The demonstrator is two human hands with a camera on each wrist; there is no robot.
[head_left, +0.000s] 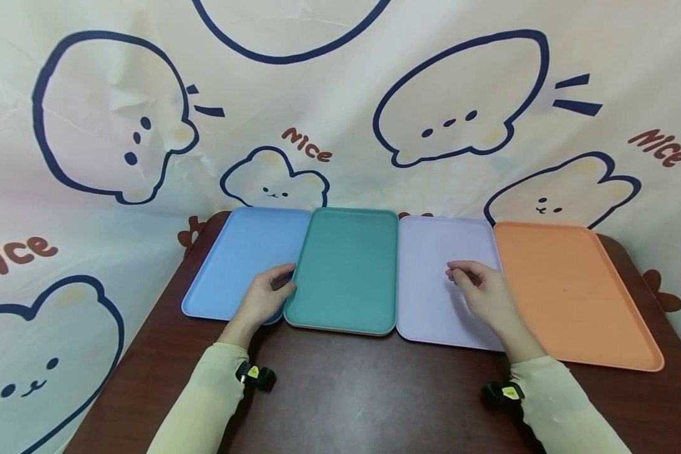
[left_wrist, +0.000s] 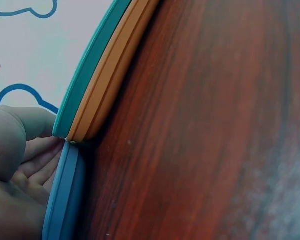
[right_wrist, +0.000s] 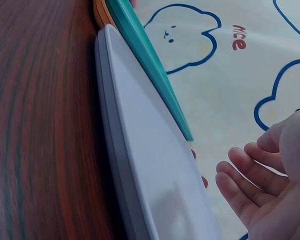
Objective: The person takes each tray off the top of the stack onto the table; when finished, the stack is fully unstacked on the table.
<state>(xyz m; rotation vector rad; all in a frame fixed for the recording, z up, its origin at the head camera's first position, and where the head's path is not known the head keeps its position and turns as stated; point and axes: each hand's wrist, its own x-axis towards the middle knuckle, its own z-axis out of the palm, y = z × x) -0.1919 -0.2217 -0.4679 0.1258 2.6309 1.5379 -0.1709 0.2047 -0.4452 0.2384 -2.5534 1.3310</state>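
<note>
My left hand (head_left: pixel 263 296) rests at the near left side of the green tray (head_left: pixel 346 271), its thumb and fingertips right at the rim. In the left wrist view, an orange tray (left_wrist: pixel 97 95) shows directly beneath the green one. Under the palm lies the blue tray (head_left: pixel 250 252), its right edge beside the green tray. My right hand (head_left: pixel 482 293) hovers above the lavender tray (head_left: pixel 431 315), fingers loosely bent and nothing in them. The right wrist view shows this hand's fingers (right_wrist: pixel 250 182) apart from the tray surface.
Another orange tray (head_left: pixel 579 296) lies at the right end of the row, beside the lavender one. The trays lie on a dark brown wooden table (head_left: pixel 363 391). Behind them hangs a pale curtain (head_left: pixel 340 113) printed with cartoon bears, meeting the table's back edge.
</note>
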